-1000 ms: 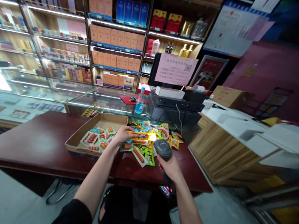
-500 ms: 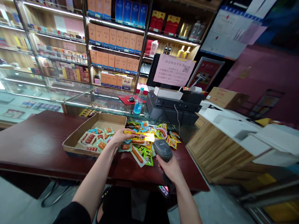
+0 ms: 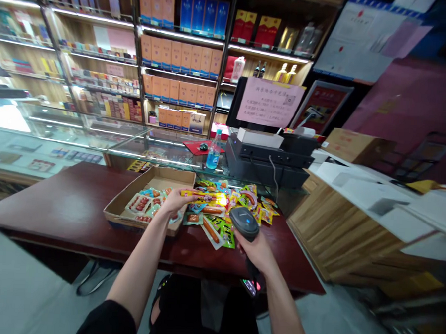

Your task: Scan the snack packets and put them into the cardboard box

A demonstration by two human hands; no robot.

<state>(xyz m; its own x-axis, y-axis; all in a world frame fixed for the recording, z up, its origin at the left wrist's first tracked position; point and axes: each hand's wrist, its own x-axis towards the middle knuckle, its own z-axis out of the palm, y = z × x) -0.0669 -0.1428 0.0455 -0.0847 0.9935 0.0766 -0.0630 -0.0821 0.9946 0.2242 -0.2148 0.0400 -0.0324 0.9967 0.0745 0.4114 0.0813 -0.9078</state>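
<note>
My left hand (image 3: 179,201) is closed on one end of a yellow snack packet (image 3: 205,198), held just above the pile. Bright light from the scanner falls on the packet's right end. My right hand (image 3: 258,249) wraps round the grip of a dark barcode scanner (image 3: 245,222), whose head points away from me and a little left; a small blue light shows on top. Beneath and around both hands lie several packaged sausages (image 3: 212,230) and green packets (image 3: 228,235). Left of them, an open cardboard box (image 3: 112,208) holds more small sealed packs (image 3: 141,202).
A blue bottle (image 3: 213,154) and a mouse on a red mat (image 3: 194,146) stand on the glass counter (image 3: 160,146). Behind the pile is a till with a monitor (image 3: 235,105). Wooden cabinets (image 3: 339,233) flank the brown table (image 3: 49,203) on the right.
The view has shifted, so the surroundings sit slightly further right. The yellow packet has turned a little in my left hand, and a blue light now shows on the scanner.
</note>
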